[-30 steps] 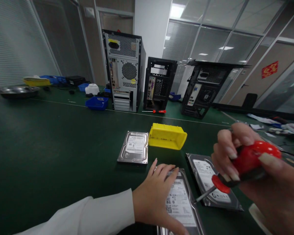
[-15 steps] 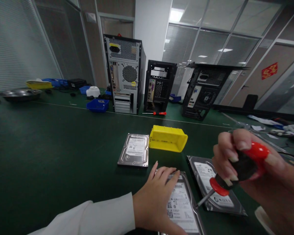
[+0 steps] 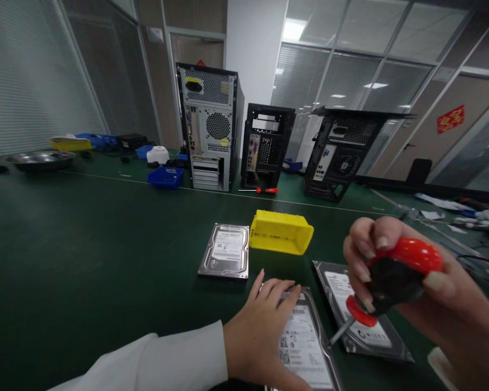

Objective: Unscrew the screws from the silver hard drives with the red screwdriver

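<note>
Screwdriver (image 3: 385, 285): red-and-black stubby handle

Red-black screwdriver (image 3: 391, 277), yellow bin (image 3: 280, 233)

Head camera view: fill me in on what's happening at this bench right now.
A person in a white sleeve presses the left hand flat on the nearest hard drive. The right hand grips a red-and-black screwdriver, its shaft angled down toward that drive's right edge. Two more hard drives lie on the green table, one to the right and one further back beside a yellow bin. Three computer towers stand behind.
</note>
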A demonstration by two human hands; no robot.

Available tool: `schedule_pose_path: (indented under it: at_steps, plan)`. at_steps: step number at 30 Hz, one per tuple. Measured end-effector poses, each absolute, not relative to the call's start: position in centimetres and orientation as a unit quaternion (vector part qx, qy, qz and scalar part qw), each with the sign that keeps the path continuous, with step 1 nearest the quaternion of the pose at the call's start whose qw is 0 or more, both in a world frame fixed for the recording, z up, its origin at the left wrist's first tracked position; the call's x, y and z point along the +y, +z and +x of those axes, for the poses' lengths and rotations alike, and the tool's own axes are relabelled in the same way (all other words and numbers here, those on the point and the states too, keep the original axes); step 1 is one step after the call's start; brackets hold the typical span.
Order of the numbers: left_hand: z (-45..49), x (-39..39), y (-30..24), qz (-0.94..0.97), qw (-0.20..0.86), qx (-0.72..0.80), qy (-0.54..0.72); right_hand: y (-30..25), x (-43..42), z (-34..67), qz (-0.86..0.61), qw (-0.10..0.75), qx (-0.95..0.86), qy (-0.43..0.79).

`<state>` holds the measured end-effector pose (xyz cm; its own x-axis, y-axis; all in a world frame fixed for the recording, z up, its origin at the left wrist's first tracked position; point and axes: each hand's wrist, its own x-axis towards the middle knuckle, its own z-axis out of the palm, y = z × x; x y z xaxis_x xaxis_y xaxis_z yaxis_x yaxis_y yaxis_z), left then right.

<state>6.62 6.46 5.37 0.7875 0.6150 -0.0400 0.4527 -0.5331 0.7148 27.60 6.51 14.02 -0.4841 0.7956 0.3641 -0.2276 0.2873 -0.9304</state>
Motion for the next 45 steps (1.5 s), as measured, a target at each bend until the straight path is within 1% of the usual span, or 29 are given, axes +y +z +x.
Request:
schedule_pose_path:
  at_steps: [5, 8, 10, 14, 17, 18, 21, 23, 25, 27, 29, 31, 34, 38, 41, 45]
  plan:
    - [6.6, 6.4, 5.3, 0.868, 0.379, 0.303, 0.11, 14.0, 6.4, 27.8, -0.192, 0.468, -0.609, 0.611]
    - [6.6, 6.4, 5.4, 0.867, 0.377, 0.308, 0.109, 14.2, 6.6, 28.3, -0.2, 0.439, -0.626, 0.613]
    - [6.6, 6.4, 5.5, 0.867, 0.377, 0.31, 0.104, 14.4, 6.6, 28.3, -0.219, 0.438, -0.638, 0.594]
    - [6.6, 6.5, 5.5, 0.868, 0.374, 0.309, 0.105, 14.4, 6.1, 27.4, -0.227, 0.469, -0.646, 0.557]
    - [6.5, 6.5, 5.5, 0.867, 0.382, 0.305, 0.097, 13.9, 5.7, 27.2, -0.205, 0.493, -0.609, 0.587]
    - [6.5, 6.5, 5.4, 0.867, 0.382, 0.305, 0.096, 13.8, 5.8, 27.3, -0.191, 0.485, -0.603, 0.604]
    - [6.7, 6.3, 5.1, 0.87, 0.364, 0.315, 0.106, 13.4, 6.3, 28.0, -0.137, 0.421, -0.623, 0.645]
    - [6.9, 6.1, 4.9, 0.872, 0.348, 0.323, 0.117, 13.4, 6.7, 28.2, -0.132, 0.398, -0.64, 0.644]
    - [7.1, 6.0, 4.7, 0.873, 0.34, 0.327, 0.121, 13.5, 6.9, 28.0, -0.162, 0.409, -0.647, 0.622]
    - [7.2, 6.0, 4.5, 0.873, 0.336, 0.33, 0.126, 13.5, 6.9, 27.6, -0.189, 0.442, -0.641, 0.598]
    - [7.2, 6.0, 4.3, 0.874, 0.333, 0.329, 0.13, 13.5, 6.7, 27.3, -0.182, 0.465, -0.635, 0.59]
    - [7.2, 6.0, 4.2, 0.876, 0.331, 0.324, 0.137, 13.5, 6.7, 27.2, -0.164, 0.466, -0.626, 0.603]
    - [7.1, 6.0, 4.1, 0.877, 0.33, 0.317, 0.146, 13.7, 6.7, 27.4, -0.155, 0.447, -0.624, 0.622]
    - [7.1, 6.0, 4.1, 0.874, 0.336, 0.315, 0.158, 13.9, 6.8, 27.9, -0.202, 0.422, -0.65, 0.598]
    - [7.1, 6.0, 4.2, 0.875, 0.335, 0.318, 0.148, 13.6, 6.7, 28.0, -0.219, 0.436, -0.655, 0.578]
    - [7.2, 5.9, 4.2, 0.876, 0.324, 0.327, 0.144, 13.4, 6.7, 27.7, -0.192, 0.453, -0.631, 0.6]
